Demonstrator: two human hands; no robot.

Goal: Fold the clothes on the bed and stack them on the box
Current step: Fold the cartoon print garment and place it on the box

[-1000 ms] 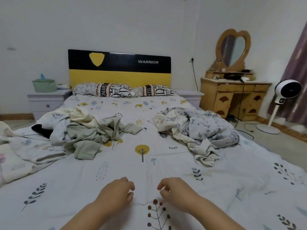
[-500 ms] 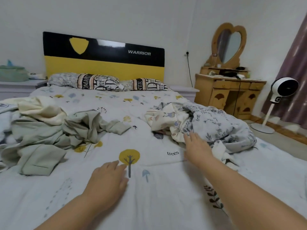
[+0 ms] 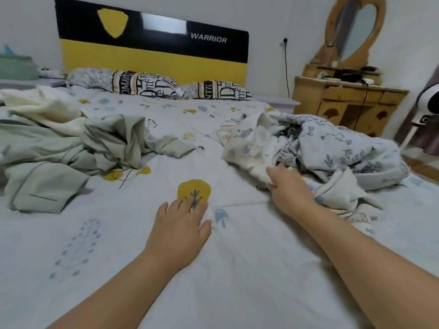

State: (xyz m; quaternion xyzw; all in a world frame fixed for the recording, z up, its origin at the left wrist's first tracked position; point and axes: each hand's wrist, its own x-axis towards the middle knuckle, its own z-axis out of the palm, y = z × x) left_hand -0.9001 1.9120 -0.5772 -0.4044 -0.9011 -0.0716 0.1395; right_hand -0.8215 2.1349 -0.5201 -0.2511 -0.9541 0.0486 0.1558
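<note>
A heap of crumpled clothes lies on the right of the bed [image 3: 166, 281]: a cream printed garment [image 3: 249, 148] in front and a pale blue floral one [image 3: 344, 150] behind it. My right hand [image 3: 287, 191] grips the near edge of the cream printed garment, fingers curled into the cloth. My left hand [image 3: 180, 229] presses flat on the sheet beside a yellow tree print, fingers straight. A second heap of sage green clothes [image 3: 71, 150] with a cream garment [image 3: 42, 108] on top sits at the left. No box is in view.
Two lettered pillows [image 3: 147, 84] lie against the black and yellow headboard [image 3: 152, 55]. A wooden dresser with a heart mirror [image 3: 349, 100] stands right of the bed, a white fan [image 3: 432, 105] at the far right edge. A nightstand with a green box [image 3: 16, 67] is at the left.
I have leaned further over the bed. My right hand went from touching the printed heap to gripping its near edge. My left hand slid forward and lies flat on the sheet.
</note>
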